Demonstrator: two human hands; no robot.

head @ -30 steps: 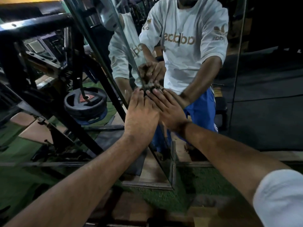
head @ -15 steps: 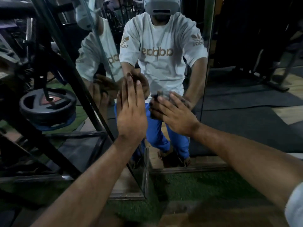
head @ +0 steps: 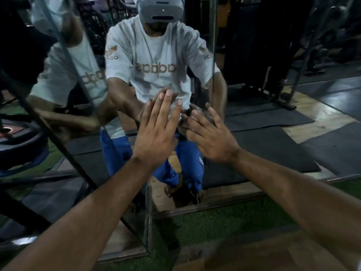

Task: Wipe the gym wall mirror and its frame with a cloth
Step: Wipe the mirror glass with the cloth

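1. Two hands had moved right across the mirror [head: 263, 98] within a second, off the corner seam onto the front pane.
2. Left hand [head: 156, 132] lay flat, fingers straight, holding nothing.
3. Right hand [head: 211, 135] pressed a dark cloth [head: 186, 112] against the glass, fingers spread.
4. Wiping seemingly continued; the frame [head: 205, 207] below was untouched.

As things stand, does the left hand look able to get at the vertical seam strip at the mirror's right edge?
Probably not directly. The left hand lies flat on the mirror, and the right hand, pressing the cloth, sits between it and the seam strip. It would have to pass above or below that hand.
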